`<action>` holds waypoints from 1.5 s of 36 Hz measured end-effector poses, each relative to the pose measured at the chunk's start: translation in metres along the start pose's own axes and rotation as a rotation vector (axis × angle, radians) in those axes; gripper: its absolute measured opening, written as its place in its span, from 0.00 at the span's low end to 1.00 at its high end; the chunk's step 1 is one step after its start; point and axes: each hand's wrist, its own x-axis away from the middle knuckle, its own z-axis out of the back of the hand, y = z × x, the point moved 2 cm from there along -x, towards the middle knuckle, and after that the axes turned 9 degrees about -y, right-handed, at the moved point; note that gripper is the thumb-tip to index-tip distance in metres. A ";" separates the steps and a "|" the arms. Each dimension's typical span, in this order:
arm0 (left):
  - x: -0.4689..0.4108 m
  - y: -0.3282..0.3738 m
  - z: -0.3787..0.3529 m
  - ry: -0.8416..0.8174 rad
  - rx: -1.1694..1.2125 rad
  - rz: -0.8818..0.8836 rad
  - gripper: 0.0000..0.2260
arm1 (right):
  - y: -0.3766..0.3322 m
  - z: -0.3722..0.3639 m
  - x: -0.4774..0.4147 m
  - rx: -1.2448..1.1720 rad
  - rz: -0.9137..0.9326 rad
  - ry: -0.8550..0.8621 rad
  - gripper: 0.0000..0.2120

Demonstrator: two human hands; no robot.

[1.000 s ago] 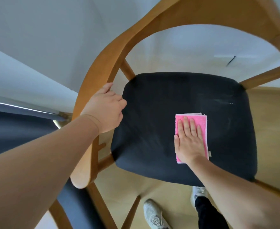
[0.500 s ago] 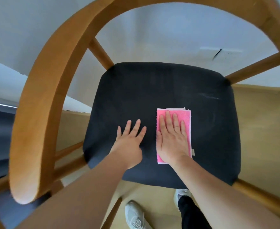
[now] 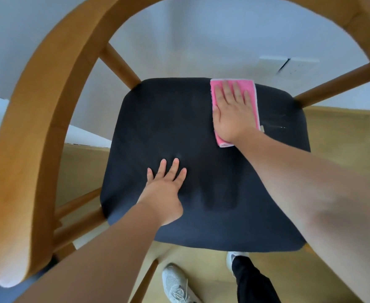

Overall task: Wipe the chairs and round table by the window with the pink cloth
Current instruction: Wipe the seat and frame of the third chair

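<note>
A wooden chair with a curved backrest [image 3: 33,136] and a dark padded seat [image 3: 162,127] fills the view from above. The folded pink cloth [image 3: 252,99] lies flat on the far right part of the seat, near its back edge. My right hand [image 3: 232,112] presses flat on the cloth, fingers spread and pointing away from me. My left hand [image 3: 164,191] rests flat on the near middle of the seat, fingers apart, holding nothing. A darker streak on the seat runs from near the left hand toward the cloth.
A white wall [image 3: 201,40] stands just behind the chair. Light wooden floor [image 3: 343,171] shows to the right and below. My two white shoes [image 3: 175,283] stand under the seat's front edge. The backrest arc wraps close on the left and top.
My left hand left the backrest and came down flat on the seat. My right hand slid the pink cloth from the seat's middle toward its far right edge.
</note>
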 end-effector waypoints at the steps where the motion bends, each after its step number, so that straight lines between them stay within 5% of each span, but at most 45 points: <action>1: 0.000 0.000 0.000 -0.002 -0.001 0.001 0.37 | 0.001 0.002 -0.002 -0.008 -0.003 0.002 0.28; 15: -0.003 -0.002 0.000 -0.019 -0.005 0.013 0.38 | 0.012 0.003 -0.005 -0.051 -0.098 0.024 0.28; 33: 0.003 0.000 0.006 -0.027 0.022 -0.004 0.37 | 0.001 -0.100 0.208 -0.002 -0.232 -0.046 0.28; 40: 0.012 0.019 0.007 0.097 -0.081 0.074 0.34 | 0.003 -0.103 0.209 -0.001 -0.235 -0.060 0.28; 44: 0.009 0.035 0.004 0.183 -0.121 -0.055 0.37 | 0.005 -0.104 0.207 -0.021 -0.230 -0.038 0.28; 54: -0.011 0.052 0.022 0.000 -0.068 -0.097 0.37 | 0.023 -0.082 0.167 -0.037 -0.242 -0.038 0.29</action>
